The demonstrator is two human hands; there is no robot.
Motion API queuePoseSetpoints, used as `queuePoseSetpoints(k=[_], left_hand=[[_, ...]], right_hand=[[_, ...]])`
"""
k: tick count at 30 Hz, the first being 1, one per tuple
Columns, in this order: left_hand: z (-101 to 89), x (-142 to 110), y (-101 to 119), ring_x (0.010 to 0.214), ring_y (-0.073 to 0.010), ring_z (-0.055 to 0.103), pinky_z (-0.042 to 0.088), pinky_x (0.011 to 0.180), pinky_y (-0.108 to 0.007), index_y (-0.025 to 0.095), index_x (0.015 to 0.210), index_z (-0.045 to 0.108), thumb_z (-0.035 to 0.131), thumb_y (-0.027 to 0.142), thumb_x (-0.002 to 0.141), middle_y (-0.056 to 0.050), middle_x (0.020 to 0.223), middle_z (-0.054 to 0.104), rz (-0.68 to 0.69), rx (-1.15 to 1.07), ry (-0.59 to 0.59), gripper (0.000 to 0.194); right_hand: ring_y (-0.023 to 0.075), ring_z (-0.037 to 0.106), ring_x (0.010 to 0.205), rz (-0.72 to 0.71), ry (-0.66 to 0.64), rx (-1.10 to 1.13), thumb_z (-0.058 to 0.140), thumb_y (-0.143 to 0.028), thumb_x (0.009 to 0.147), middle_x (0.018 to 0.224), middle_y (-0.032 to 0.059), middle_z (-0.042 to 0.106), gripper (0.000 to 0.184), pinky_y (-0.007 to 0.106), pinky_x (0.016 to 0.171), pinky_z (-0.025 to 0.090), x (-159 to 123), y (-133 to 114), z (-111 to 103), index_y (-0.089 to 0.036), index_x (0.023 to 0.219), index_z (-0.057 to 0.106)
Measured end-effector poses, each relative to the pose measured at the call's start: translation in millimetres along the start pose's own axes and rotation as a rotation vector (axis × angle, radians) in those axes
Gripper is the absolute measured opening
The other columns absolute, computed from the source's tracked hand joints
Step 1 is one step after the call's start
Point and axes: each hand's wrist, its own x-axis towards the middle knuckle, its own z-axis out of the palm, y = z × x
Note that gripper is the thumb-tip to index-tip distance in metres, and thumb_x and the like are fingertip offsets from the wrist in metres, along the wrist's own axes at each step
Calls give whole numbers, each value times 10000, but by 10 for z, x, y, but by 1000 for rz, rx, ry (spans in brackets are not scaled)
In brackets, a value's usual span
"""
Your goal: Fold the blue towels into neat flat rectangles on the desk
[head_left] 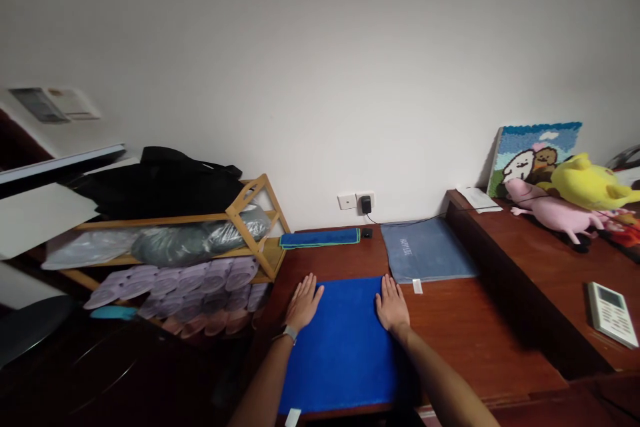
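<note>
A bright blue towel [347,347] lies spread out on the reddish-brown wooden table [470,320], with a white tag at its near left corner. My left hand [304,303] rests flat at the towel's far left corner, fingers stretched out. At the far right corner my right hand [393,303] lies flat too, fingers extended. Neither hand grips anything. Behind the right hand is a grey-blue towel [430,250] with small lettering and a white tag. A folded blue cloth with green edging [320,238] lies along the wall.
A black plug [367,205] sits in the wall socket, its cord running right. On the raised right surface are a pink plush toy [553,210], a yellow plush toy [590,183], a fluffy picture [537,153] and a white keypad device [613,313]. Left stands a wooden rack [257,227] with slippers [175,280].
</note>
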Motion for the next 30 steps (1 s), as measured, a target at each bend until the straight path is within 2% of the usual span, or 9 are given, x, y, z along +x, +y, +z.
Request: queuePoseSetpoints(k=[3,7,10,12,14,20,22,25,30], left_hand=[[167,-106,578,1571,-233,196,199,1286,-462,189,1637,227,200,558,1065,-79,1687,263,224,11,79,682],[537,-336,1392,1571,-218,205,220,1289,-439,195,1646,177,208,535,1072,-78,1698,234,442,-26,33,668],[664,-427,1622,1569,-231,212,229,1288,-457,181,1643,191,202,543,1069,-96,1690,253,445,-34,14,679],[644,-440,1541,1569,-234,209,221,1290,-465,173,1641,200,204,558,1065,-103,1690,247,412,-30,8,693],[576,-449,1306,1569,-234,209,219,1290,-470,166,1639,207,207,573,1061,-105,1689,245,347,-23,4,707],[398,-609,226,1557,-271,244,239,1275,-508,167,1646,180,236,608,1042,-114,1679,276,82,31,90,750],[379,-684,-40,1552,-279,261,257,1268,-509,160,1646,176,247,622,1033,-118,1676,287,36,51,121,771],[379,-759,-217,1554,-268,257,259,1269,-495,140,1642,186,247,621,1031,-126,1680,278,21,64,151,780],[385,-770,-185,1560,-259,245,250,1274,-471,111,1631,224,251,627,1030,-142,1680,278,1,52,145,792]], right_hand=[[190,53,1587,-2,2,10,151,-427,1037,1701,61,81,690,365,1285,32,-6,-4,-23,-71,1628,148],[200,46,1588,-29,-2,-16,149,-410,1042,1699,88,81,683,375,1285,39,0,3,-40,-51,1623,152],[203,38,1588,-38,-15,-41,165,-367,1035,1699,88,66,668,375,1283,42,6,9,-38,-49,1622,152],[198,45,1588,-26,-6,-29,155,-372,1036,1700,83,77,667,372,1284,44,6,8,-31,-54,1623,160],[192,53,1587,-10,7,-9,136,-393,1040,1701,74,88,673,367,1284,41,5,5,-21,-61,1625,157],[189,58,1587,-7,16,22,132,-439,1040,1702,59,90,689,375,1286,29,20,20,27,-81,1629,142],[183,54,1587,-6,17,19,135,-449,1039,1702,57,91,696,373,1286,28,22,28,38,-81,1629,139],[179,49,1587,0,12,5,122,-460,1038,1704,53,83,703,366,1284,18,13,31,43,-79,1629,129],[189,64,1587,4,-6,-14,114,-454,1041,1705,57,87,702,360,1282,22,6,17,11,-71,1628,140]])
